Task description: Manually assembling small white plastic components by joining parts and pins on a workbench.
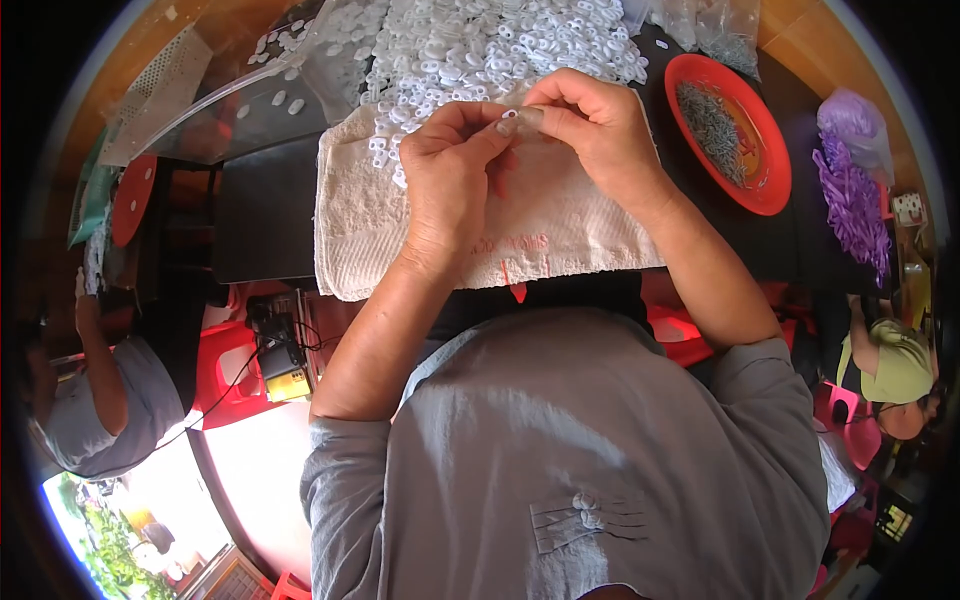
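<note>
Over a beige towel (370,240), my two hands meet fingertip to fingertip. My left hand (455,160) is closed in a pinch on a small white oval plastic piece (510,114). Thumb and forefinger of my right hand (590,125) press together right beside that piece; whatever they grip is hidden. Just beyond my fingers spreads a big heap of white oval plastic pieces (470,50) with holes in them, and a few have spilled onto the towel by my left hand. To the right stands an orange-red plate (775,165) holding a pile of thin grey metal pieces (710,125).
A clear plastic sheet or tray (240,115) with scattered white pieces lies at the left. Purple strips (850,210) and a purple bag (855,125) sit far right. Other people work at both sides, one in grey (110,400), one in yellow-green (900,365).
</note>
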`<state>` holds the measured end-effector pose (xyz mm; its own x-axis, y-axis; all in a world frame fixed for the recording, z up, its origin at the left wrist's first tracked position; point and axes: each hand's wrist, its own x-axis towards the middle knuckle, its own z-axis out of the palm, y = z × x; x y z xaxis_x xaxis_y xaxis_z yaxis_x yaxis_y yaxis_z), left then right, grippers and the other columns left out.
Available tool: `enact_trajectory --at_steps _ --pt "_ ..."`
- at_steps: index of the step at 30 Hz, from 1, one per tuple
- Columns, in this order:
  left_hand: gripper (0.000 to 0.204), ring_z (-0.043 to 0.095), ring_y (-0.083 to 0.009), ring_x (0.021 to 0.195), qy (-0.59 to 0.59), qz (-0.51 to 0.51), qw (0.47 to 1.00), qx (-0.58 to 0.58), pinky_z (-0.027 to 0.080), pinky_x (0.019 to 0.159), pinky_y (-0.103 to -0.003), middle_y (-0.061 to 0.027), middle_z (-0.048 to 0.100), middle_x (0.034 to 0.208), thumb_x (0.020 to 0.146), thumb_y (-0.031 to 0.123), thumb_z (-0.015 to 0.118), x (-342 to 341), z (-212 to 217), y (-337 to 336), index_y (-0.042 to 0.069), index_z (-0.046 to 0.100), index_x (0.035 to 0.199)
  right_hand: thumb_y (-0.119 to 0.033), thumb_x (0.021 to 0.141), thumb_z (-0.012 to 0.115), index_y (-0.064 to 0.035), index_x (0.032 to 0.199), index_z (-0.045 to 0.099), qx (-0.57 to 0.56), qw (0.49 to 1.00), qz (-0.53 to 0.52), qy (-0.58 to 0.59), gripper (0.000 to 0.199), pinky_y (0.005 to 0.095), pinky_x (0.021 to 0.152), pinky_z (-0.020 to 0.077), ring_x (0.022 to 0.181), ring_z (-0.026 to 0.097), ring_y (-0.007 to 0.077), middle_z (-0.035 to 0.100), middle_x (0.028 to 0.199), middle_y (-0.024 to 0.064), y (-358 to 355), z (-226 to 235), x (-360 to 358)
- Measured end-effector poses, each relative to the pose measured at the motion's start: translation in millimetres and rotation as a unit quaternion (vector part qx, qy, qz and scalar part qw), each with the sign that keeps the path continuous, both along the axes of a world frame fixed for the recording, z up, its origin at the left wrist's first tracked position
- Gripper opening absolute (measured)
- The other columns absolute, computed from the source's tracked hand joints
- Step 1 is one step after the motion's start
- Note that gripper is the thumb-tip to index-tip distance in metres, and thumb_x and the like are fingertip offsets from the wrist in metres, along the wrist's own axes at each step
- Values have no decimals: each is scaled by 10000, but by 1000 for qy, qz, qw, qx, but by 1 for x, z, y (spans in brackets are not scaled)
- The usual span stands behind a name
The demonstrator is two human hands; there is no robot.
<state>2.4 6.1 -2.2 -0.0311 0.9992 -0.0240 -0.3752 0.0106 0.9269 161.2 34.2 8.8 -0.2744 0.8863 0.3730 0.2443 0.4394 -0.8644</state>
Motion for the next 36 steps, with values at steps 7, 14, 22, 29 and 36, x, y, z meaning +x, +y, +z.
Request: enact_trajectory --at_steps 7,14,22,29,36 --pt "51 551 -97 552 -17 -11 1000 -21 405 442 -217 -77 631 729 852 -8 623 -1 1 0 -47 618 884 -21 829 623 14 864 636 -28 999 7 14 51 232 605 446 662 529 54 614 697 5 0 0 0" --pt "63 572 -129 552 -8 -18 1000 -15 421 461 -229 -104 647 748 868 0 614 -2 1 -2 -41 610 916 -34 873 622 4 904 618 12 998 17 -59 49 203 647 436 722 527 45 594 792 -20 0 2 4" --pt "23 527 -78 545 -6 13 1000 0 398 461 -203 -51 611 703 859 -12 619 1 6 -8 -23 609 841 -81 883 632 -18 887 619 -139 983 51 107 64 199 599 399 664 538 62 604 758 -8 -11 5 -5" --pt "26 541 -78 571 -19 17 999 35 413 497 -201 -47 619 716 860 -8 627 0 6 -9 -14 607 844 -112 890 626 -23 885 629 -150 980 68 113 89 201 586 384 663 542 63 612 750 -4 -13 12 -8" --pt "63 524 -80 549 -21 20 999 -16 374 457 -209 -47 608 702 876 50 626 3 6 -7 -7 606 860 -121 899 620 -19 932 644 -95 993 18 60 110 204 596 388 680 528 52 610 753 -10 -8 15 -3"
